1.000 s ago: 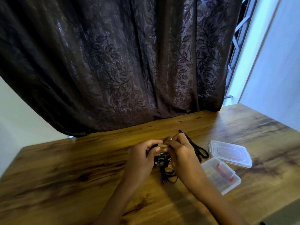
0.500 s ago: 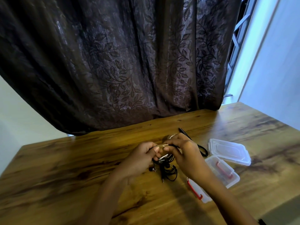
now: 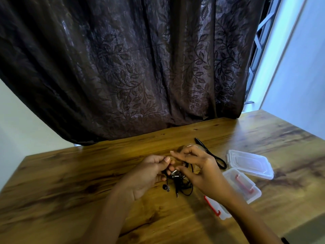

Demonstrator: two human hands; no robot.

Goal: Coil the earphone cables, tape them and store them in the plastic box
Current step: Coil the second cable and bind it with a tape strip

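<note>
Left hand (image 3: 147, 175) grips the earphone cable (image 3: 183, 186) (black, coiled); right hand (image 3: 202, 170) pinches its top

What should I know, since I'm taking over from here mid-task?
Left hand grips the earphones, loosely coiled, just above the table.
Right hand is at the coil; grip unclear.
Second cable lies loose beside the lid.
Box open, no cable seen inside.
Done: first coil, no tape seen. Left: tape it, coil and tape the second, box both.
</note>
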